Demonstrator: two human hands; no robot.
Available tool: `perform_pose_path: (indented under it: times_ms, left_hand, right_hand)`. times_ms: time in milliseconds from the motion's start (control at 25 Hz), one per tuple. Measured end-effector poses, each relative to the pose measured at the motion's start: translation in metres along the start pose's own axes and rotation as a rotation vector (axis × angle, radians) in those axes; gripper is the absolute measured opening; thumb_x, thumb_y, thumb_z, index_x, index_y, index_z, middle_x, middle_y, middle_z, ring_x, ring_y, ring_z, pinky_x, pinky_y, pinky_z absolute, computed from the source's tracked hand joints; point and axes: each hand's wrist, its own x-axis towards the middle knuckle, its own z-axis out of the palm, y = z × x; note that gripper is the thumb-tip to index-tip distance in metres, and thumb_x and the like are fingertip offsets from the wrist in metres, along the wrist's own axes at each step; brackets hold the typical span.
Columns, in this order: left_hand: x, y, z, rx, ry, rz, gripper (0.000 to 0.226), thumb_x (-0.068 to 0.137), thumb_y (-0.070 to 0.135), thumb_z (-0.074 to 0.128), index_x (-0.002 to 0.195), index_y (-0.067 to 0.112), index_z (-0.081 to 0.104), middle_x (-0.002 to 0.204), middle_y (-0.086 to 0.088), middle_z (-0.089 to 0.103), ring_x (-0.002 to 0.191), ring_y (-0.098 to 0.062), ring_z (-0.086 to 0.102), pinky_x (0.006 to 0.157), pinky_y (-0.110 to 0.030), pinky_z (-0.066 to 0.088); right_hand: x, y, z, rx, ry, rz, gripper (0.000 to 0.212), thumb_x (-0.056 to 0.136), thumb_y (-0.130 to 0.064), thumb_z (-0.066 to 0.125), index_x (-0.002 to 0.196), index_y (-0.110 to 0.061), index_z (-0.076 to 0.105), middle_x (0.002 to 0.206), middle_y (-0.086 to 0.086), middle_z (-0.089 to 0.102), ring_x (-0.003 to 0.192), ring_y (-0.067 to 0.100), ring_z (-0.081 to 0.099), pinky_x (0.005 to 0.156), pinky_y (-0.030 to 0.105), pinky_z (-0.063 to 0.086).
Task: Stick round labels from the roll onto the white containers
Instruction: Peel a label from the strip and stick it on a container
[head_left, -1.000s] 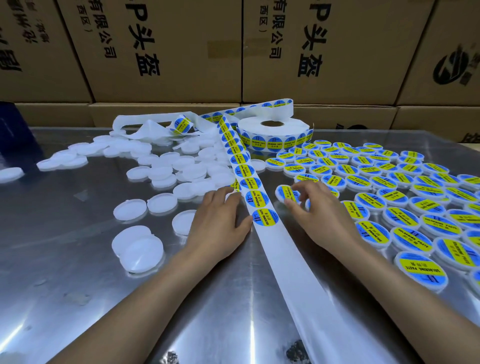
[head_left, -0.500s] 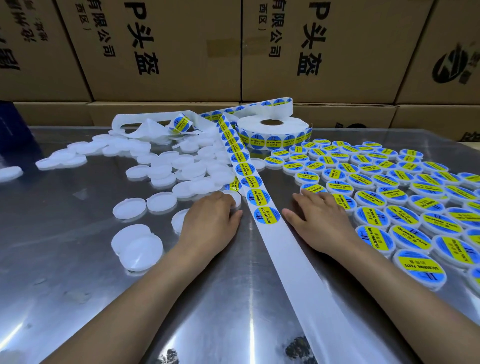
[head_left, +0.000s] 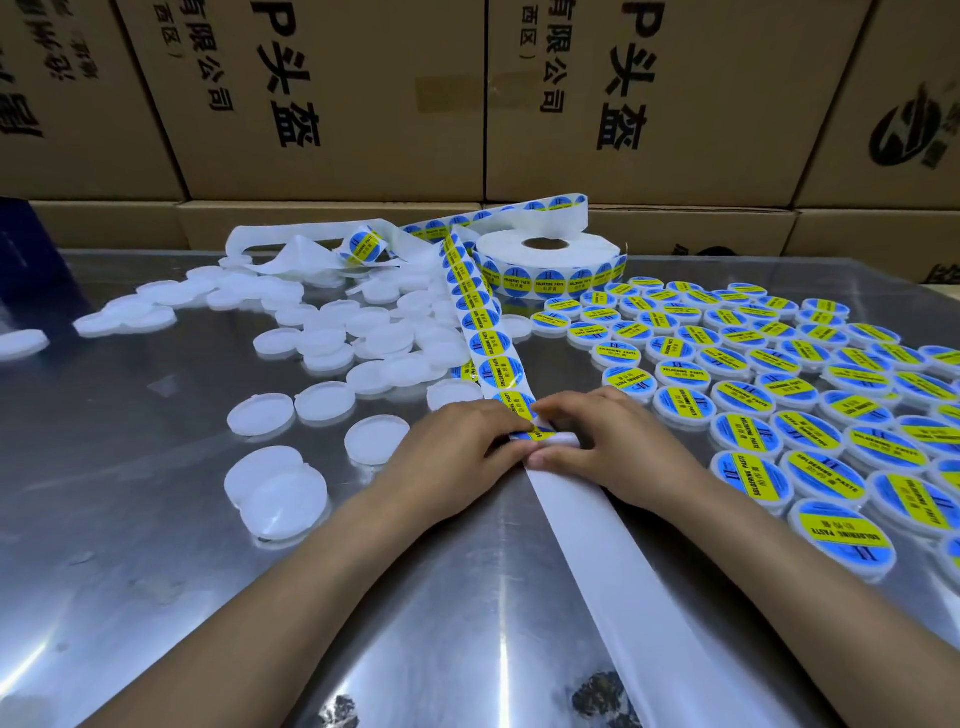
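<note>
A roll of blue-and-yellow round labels (head_left: 549, 265) lies at the back of the steel table (head_left: 130, 545). Its strip (head_left: 491, 343) runs toward me and ends as bare white backing (head_left: 597, 561). My left hand (head_left: 457, 457) and my right hand (head_left: 613, 447) meet over the strip. Together they hold a white container (head_left: 563, 440) right at the nearest label, which curls up between the fingertips. Unlabelled white containers (head_left: 322, 400) lie scattered on the left. Labelled containers (head_left: 753, 395) lie in rows on the right.
Stacked cardboard boxes (head_left: 332, 98) wall off the back of the table. Crumpled spent backing (head_left: 291, 249) lies at the back left. A dark blue object (head_left: 21, 249) stands at the far left edge.
Both hands have come together from either side onto the strip. A white container is now between them, and the nearest label has lifted off the backing.
</note>
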Motion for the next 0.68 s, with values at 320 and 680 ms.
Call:
perform_pose_path:
  times_ms: [320,680]
  left_hand:
    - [0.002,0.002,-0.005,-0.212,0.228,-0.095,0.019,0.094,0.033,0.053,0.090,0.027,0.071,0.082,0.007,0.070,0.080,-0.014,0.063,0.072,-0.036,0.050]
    - [0.004,0.005,-0.022,-0.685,0.500,-0.201,0.005,0.085,0.033,0.065,0.081,0.031,0.067,0.083,0.017,0.069,0.073,-0.005,0.062,0.073,-0.023,0.048]
  right_hand:
    - [-0.002,-0.002,0.003,0.007,0.021,-0.013,0.053,0.078,-0.046,0.068,0.126,-0.033,0.052,0.105,-0.018,0.055,0.105,0.011,0.050,0.088,0.033,0.044]
    - [-0.002,-0.020,-0.007,0.438,0.319,0.083,0.045,0.081,-0.065,0.049,0.101,-0.026,0.062,0.109,-0.013,0.056,0.120,0.014,0.044,0.105,0.032,0.033]
